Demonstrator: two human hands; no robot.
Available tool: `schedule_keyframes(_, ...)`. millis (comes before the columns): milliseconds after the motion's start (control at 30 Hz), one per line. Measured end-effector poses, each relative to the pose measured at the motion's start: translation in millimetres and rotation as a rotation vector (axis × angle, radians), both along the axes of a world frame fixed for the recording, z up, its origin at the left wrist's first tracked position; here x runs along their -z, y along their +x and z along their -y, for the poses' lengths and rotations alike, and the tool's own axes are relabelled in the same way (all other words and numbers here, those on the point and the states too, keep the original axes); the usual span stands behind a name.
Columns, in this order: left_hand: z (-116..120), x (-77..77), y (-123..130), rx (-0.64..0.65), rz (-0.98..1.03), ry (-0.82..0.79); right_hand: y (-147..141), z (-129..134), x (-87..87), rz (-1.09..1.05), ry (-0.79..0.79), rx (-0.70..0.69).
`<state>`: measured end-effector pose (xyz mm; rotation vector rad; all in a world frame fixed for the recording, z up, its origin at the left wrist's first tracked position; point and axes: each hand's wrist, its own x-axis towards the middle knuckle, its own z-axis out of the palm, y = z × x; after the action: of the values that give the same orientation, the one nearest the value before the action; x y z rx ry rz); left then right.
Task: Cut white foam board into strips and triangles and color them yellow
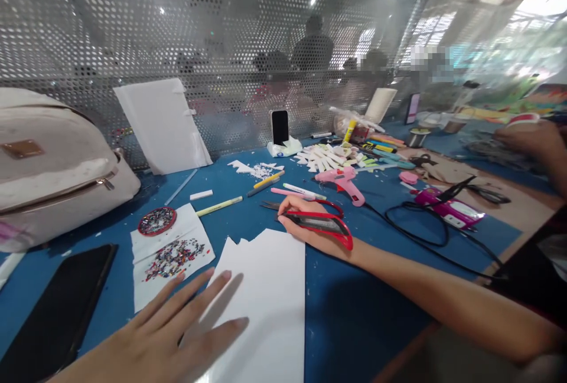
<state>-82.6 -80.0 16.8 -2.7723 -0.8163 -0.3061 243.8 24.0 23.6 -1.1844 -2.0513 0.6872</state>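
Observation:
Fingers spread, my left hand (177,324) hovers over or rests on the lower left of a white paper sheet (266,288); contact is not clear. The sheet's far edge is cut jagged. My right hand (301,212) is closed around a red box cutter (321,223), just past the sheet's far right corner. Behind that hand, red-handled scissors (337,207) lie partly hidden. Left of the sheet, a smaller paper (142,294) bears loose colourful beads (175,258) and a round red-rimmed dish of beads (157,221).
A pink glue gun (343,179) and its black cord lie right of centre. Markers (220,206), paper scraps (328,157) and a propped phone (280,128) stand farther back. At left are a backpack (57,159) and a black tablet-like slab (57,306). Another person's hand (527,132) shows far right.

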Motion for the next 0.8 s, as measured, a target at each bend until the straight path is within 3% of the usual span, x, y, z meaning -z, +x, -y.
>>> schedule_keyframes(100, -1.1, -5.7, 14.4, 0.125, 0.000, -0.034, -1.9, 2.9, -0.2, -0.011, 0.025, -0.033)
schedule_keyframes(200, 4.6, -0.3, 34.2, 0.169, 0.012, -0.037, -3.0, 5.4, 0.5, -0.024, 0.022, -0.073)
schedule_keyframes(333, 13.5, 6.7, 32.0, 0.191, -0.044, -0.037, -0.7, 7.9, 2.2, -0.039, -0.020, -0.112)
schedule_keyframes(433, 21.1, 5.5, 14.6, 0.130, -0.158, -0.018, 1.9, 9.2, 2.3, -0.030, -0.018, -0.104)
schedule_keyframes(533, 30.4, 2.0, 3.4, 0.040, -0.128, -0.056, 2.5, 9.6, 1.7, -0.021, -0.006, -0.105)
schedule_keyframes(667, 38.5, -0.9, 8.8, 0.046, 0.029, -0.116, 0.7, 8.4, -0.3, -0.035, 0.019, -0.123)
schedule_keyframes(800, 40.3, 1.3, 23.2, 0.082, -0.040, 0.024, -0.9, 6.9, -3.0, -0.048, 0.030, -0.109)
